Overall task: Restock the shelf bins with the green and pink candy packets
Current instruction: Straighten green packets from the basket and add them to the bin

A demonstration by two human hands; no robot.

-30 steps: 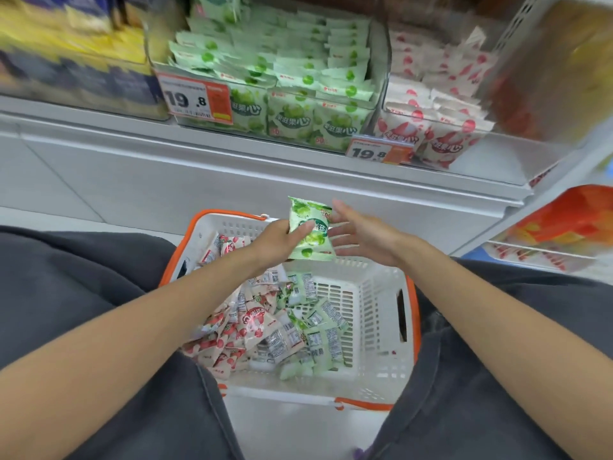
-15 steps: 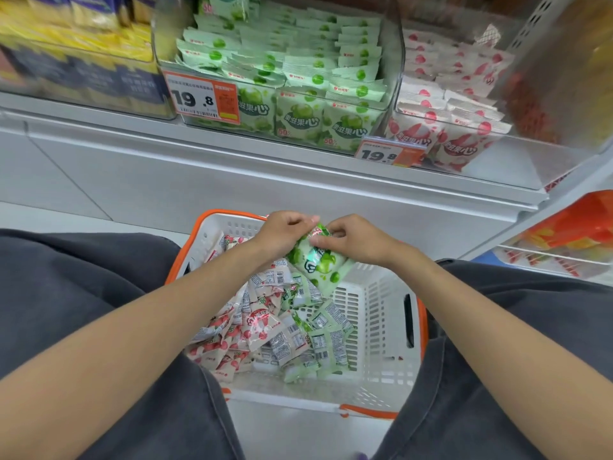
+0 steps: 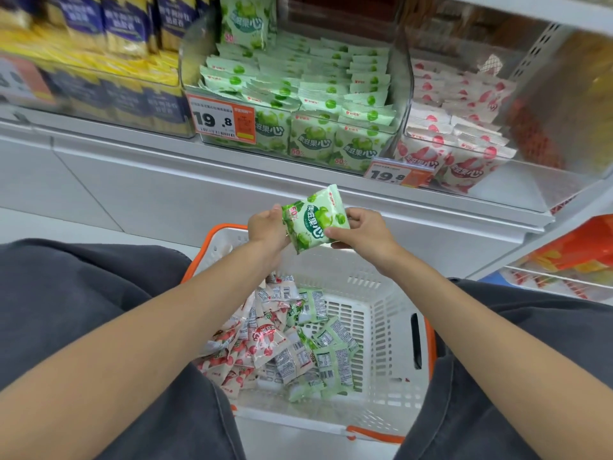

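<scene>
Shelf bins [image 3: 404, 81] behind | green packet [image 3: 315, 220] lifted higher above basket [image 3: 381, 293] than before | left hand [image 3: 267, 227], right hand [image 3: 365, 231] each pinch an edge

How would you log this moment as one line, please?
green packet: in both hands, front up | left hand: grips left edge | right hand: pinches right edge | basket: packets inside | green bin: stocked
</scene>
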